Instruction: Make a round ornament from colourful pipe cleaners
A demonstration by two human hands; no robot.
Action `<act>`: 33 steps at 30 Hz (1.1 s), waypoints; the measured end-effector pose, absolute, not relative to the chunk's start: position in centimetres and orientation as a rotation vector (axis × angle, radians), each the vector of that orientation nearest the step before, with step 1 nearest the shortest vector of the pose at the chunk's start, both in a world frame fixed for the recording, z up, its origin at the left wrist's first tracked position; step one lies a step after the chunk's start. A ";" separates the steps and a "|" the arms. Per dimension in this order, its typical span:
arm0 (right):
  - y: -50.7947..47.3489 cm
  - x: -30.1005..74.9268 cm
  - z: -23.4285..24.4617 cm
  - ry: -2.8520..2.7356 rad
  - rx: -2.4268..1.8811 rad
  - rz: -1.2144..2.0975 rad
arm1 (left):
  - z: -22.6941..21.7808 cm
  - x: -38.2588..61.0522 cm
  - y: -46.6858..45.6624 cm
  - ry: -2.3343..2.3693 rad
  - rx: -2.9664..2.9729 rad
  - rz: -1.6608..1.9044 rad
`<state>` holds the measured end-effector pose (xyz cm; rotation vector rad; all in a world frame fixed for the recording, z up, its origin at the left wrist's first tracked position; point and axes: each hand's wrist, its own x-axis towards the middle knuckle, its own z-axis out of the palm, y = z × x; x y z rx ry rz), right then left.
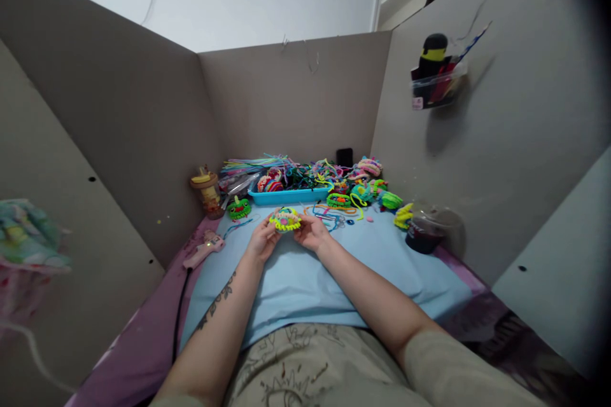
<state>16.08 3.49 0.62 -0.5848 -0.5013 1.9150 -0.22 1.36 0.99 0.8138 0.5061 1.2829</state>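
Observation:
Both my hands hold one small pipe-cleaner craft (285, 220), yellow-green with pink in its middle, just above a light blue cloth (305, 280). My left hand (262, 240) pinches its left side with closed fingers. My right hand (311, 233) grips its right side the same way. A tattoo runs along my left forearm. Loose pipe cleaners (334, 213) lie just beyond my right hand.
A blue tray (286, 196) of coloured pipe cleaners stands at the back, with finished crafts (367, 189) around it. A green figure (238, 208) and a small jar (208, 191) sit at the left. A pink glue gun (206, 248) lies left; a lidded dark cup (424, 232) right. Cardboard walls enclose everything.

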 end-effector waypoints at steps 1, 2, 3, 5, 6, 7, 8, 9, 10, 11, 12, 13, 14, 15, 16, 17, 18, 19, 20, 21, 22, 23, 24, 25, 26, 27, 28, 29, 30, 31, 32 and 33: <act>3.5 16.1 0.6 -0.497 -0.581 1.914 | 1.0 -0.2 1.3 0.502 0.817 1.280; 3.4 16.1 0.7 -0.494 -0.574 1.914 | 1.0 -0.2 1.3 0.497 0.821 1.277; 3.4 16.1 0.7 -0.493 -0.563 1.914 | 1.1 -0.2 1.3 0.491 0.825 1.272; 3.3 16.1 0.8 -0.499 -0.536 1.916 | 1.1 -0.1 1.3 0.483 0.830 1.263; 3.2 16.1 0.8 -0.502 -0.524 1.916 | 1.1 -0.1 1.3 0.481 0.831 1.261; 3.2 16.1 0.8 -0.503 -0.515 1.918 | 1.2 -0.1 1.3 0.481 0.830 1.260; 3.1 16.1 0.9 -0.504 -0.509 1.920 | 1.2 -0.1 1.2 0.481 0.829 1.259; 3.0 16.1 0.9 -0.500 -0.508 1.923 | 1.2 -0.1 1.2 0.483 0.827 1.262; 3.0 16.2 1.0 -0.490 -0.513 1.928 | 1.3 -0.1 1.2 0.486 0.826 1.266; 2.9 16.2 1.0 -0.471 -0.527 1.937 | 1.3 -0.1 1.2 0.491 0.824 1.272; 2.8 16.2 1.1 -0.445 -0.547 1.946 | 1.3 -0.2 1.2 0.498 0.822 1.278; 2.7 16.2 1.2 -0.418 -0.569 1.952 | 1.3 -0.2 1.2 0.504 0.819 1.282; 2.7 16.2 1.3 -0.396 -0.590 1.954 | 1.3 -0.2 1.2 0.509 0.816 1.284; 2.6 16.2 1.4 -0.380 -0.609 1.952 | 1.3 -0.2 1.2 0.510 0.814 1.283; 2.6 16.2 1.4 -0.370 -0.624 1.946 | 1.3 -0.3 1.2 0.508 0.814 1.281; 2.6 16.2 1.5 -0.364 -0.637 1.937 | 1.3 -0.3 1.2 0.504 0.817 1.279; 2.6 16.2 1.5 -0.362 -0.647 1.930 | 1.2 -0.3 1.2 0.499 0.823 1.276; 2.6 16.2 1.5 -0.360 -0.654 1.926 | 1.2 -0.3 1.3 0.492 0.829 1.274; 2.6 16.2 1.5 -0.361 -0.657 1.924 | 1.1 -0.3 1.3 0.487 0.833 1.273; 2.6 16.2 1.5 -0.365 -0.654 1.924 | 1.1 -0.3 1.3 0.483 0.834 1.275; 2.7 16.2 1.4 -0.373 -0.645 1.925 | 1.1 -0.3 1.4 0.482 0.832 1.278; 2.7 16.2 1.3 -0.383 -0.634 1.926 | 1.1 -0.3 1.4 0.482 0.829 1.281; 2.8 16.2 1.2 -0.394 -0.624 1.925 | 1.1 -0.3 1.4 0.481 0.826 1.285; 2.9 16.2 1.1 -0.405 -0.615 1.923 | 1.1 -0.3 1.4 0.480 0.823 1.286; 2.9 16.3 1.0 -0.418 -0.606 1.922 | 1.1 -0.3 1.4 0.476 0.822 1.287; 3.0 16.3 0.9 -0.433 -0.595 1.921 | 1.1 -0.3 1.4 0.472 0.822 1.285; 3.1 16.3 0.8 -0.448 -0.580 1.921 | 1.1 -0.3 1.3 0.466 0.824 1.282; 3.2 16.2 0.6 -0.462 -0.563 1.922 | 1.1 -0.3 1.3 0.461 0.826 1.279; 3.2 16.2 0.5 -0.475 -0.542 1.923 | 1.1 -0.2 1.3 0.457 0.829 1.275; 3.3 16.2 0.4 -0.488 -0.519 1.923 | 1.1 -0.2 1.3 0.454 0.830 1.272; 3.4 16.2 0.3 -0.507 -0.490 1.921 | 1.1 -0.2 1.3 0.452 0.830 1.270; 3.4 16.1 0.2 -0.525 -0.461 1.917 | 1.1 -0.2 1.3 0.450 0.828 1.270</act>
